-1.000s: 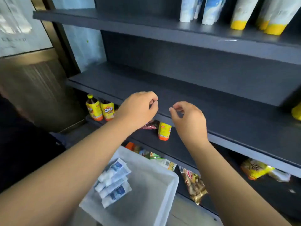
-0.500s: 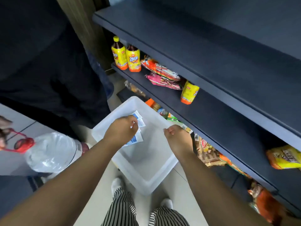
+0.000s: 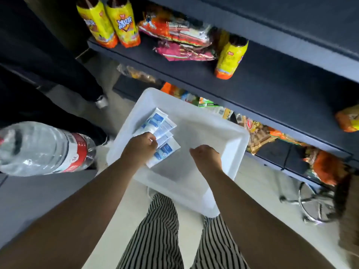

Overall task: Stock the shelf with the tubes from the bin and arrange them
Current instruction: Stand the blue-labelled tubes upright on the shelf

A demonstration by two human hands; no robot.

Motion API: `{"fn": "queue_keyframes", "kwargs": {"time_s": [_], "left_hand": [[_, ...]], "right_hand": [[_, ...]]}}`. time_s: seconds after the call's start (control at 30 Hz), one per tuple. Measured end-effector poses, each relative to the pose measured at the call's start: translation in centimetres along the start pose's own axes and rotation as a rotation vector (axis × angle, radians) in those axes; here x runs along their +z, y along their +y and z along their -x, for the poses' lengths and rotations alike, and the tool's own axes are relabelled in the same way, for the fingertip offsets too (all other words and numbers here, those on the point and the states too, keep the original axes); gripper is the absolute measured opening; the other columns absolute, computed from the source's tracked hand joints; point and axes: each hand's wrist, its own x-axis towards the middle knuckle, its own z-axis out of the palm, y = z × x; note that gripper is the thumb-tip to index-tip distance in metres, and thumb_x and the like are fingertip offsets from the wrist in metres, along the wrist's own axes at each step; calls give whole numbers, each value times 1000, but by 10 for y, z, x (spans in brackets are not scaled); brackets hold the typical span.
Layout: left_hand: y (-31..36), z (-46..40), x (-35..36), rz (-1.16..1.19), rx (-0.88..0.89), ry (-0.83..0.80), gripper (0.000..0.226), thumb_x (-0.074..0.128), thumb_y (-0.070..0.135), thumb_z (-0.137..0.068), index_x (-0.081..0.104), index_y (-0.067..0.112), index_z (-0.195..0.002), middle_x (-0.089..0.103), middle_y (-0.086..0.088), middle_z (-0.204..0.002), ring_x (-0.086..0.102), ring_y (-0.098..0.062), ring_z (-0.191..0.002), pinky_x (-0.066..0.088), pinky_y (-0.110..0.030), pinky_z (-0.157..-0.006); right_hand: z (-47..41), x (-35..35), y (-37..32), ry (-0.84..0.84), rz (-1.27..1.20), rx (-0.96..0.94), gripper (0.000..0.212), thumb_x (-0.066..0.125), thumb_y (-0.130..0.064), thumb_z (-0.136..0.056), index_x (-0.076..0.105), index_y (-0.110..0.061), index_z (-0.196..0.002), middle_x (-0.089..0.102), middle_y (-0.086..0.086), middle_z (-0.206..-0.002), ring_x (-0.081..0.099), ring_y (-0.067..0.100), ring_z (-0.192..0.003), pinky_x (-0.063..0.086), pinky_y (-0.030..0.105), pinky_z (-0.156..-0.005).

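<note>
My left hand (image 3: 140, 147) curled over tubes (image 3: 162, 131) stacked flat at bin's (image 3: 229, 164) left wall, long axes slanting toward shelf (image 3: 272, 90); right hand (image 3: 206, 156) loosely curled, holding nothing, mid-bin.

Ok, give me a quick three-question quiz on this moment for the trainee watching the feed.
1. True or false: the left hand is on the tubes inside the white bin.
2. What does the right hand hold? A) a tube B) a bottle C) nothing visible
3. Where in the bin do the tubes lie: by its left wall or its right wall?

Key: 1 true; 2 C; 3 left wall.
</note>
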Motion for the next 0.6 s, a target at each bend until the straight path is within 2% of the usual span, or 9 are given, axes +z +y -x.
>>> {"fn": "queue_keyframes", "kwargs": {"time_s": [0.1,0.2,0.3,0.4,0.5,0.6], "left_hand": [[-21,-21,6,-24,23,-65,26,45,20,-92,62,8,-107,64,-15,-114,56,-34,-105,43,-33,-88],[-46,-42,16,-34,37,-83,25,47,16,-90,62,6,-107,64,-15,-115,56,-33,-108,43,-33,-91],[-67,-65,30,-36,17,-83,26,47,18,-90,61,7,-110,63,-12,-118,55,-30,-111,40,-29,-89],[-84,-90,43,-8,-38,-49,32,49,22,-90,59,6,-116,61,-15,-121,55,-30,-111,41,-30,-89],[-93,-110,53,15,-23,45,37,51,23,-90,56,3,-120,59,-15,-123,54,-30,-112,40,-30,-90],[-94,-123,59,10,37,57,40,52,31,-88,58,5,-118,62,-12,-118,56,-28,-109,41,-30,-88]], "right_hand": [[-9,31,2,-1,-72,96,26,47,-27,-92,64,-7,-92,63,13,-91,54,27,-85,33,22,-69],[-27,65,5,-13,-136,185,32,48,-24,-90,50,-10,-62,50,6,-63,48,25,-72,32,23,-64],[-48,103,8,-27,-240,271,37,51,-23,-86,44,-14,-51,47,4,-54,46,25,-62,36,26,-63],[-71,139,10,-47,-366,336,37,54,-25,-85,44,-16,-50,52,8,-62,45,23,-60,38,30,-64],[-91,164,6,-48,-473,372,34,57,-28,-86,48,-16,-55,48,7,-63,44,21,-62,37,30,-64],[-106,180,-2,48,-622,347,34,56,-26,-86,61,5,-73,49,9,-66,44,20,-66,39,29,-66]]}}
